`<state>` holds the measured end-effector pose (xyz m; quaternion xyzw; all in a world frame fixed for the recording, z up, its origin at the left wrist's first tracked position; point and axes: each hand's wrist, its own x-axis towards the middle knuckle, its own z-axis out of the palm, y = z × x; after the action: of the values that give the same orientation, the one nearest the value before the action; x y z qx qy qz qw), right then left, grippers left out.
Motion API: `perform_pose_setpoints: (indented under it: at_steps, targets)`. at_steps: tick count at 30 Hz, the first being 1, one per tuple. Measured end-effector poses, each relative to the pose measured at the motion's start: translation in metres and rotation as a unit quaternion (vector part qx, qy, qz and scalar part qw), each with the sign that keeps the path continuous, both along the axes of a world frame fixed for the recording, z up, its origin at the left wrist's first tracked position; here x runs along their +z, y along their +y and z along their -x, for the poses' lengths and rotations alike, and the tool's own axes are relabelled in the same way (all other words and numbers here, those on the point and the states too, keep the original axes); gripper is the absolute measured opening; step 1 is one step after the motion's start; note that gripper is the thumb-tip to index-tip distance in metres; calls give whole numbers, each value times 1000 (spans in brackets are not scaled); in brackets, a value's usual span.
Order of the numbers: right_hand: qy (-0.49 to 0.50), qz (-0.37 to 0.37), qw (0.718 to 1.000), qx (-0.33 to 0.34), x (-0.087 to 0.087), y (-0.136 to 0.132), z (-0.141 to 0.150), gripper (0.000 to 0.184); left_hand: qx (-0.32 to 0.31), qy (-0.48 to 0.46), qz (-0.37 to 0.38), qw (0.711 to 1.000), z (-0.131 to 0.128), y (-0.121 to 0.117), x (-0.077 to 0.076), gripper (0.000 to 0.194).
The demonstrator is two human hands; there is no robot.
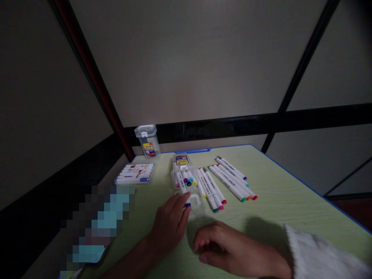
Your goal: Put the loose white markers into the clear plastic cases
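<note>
My left hand (pixel 171 217) pinches a white marker (pixel 182 184) near its dark blue capped end, between thumb and fingers. The marker's other end reaches into a clear plastic case (pixel 174 170), which lies on its side with its lid open toward me. Several markers (pixel 189 181) are inside, with purple, cyan, yellow and black ends showing. My right hand (pixel 223 246) is loosely curled above the table's near side, with nothing visible in it. To the right of the case, a group of loose white markers (pixel 210 188) with red, pink, green and yellow ends lies on the table.
More loose markers (pixel 232 180) lie farther right on the pale green table (pixel 279 190). A flat marker box (pixel 135 173) is at the left, with an upright clear container (pixel 147 143) behind it. A blurred blue object (pixel 107 221) sits at the left edge. A wall (pixel 197 69) stands behind.
</note>
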<state>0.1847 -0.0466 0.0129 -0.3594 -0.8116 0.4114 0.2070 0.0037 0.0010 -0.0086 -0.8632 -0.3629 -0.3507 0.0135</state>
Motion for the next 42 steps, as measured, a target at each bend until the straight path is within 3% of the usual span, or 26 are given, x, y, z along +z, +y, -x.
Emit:
perform_pose_setpoints:
  at_steps: [42]
  targets:
    - [-4, -6, 1000, 4, 0, -1, -1, 13, 36, -17, 16, 999, 0, 0, 1, 29]
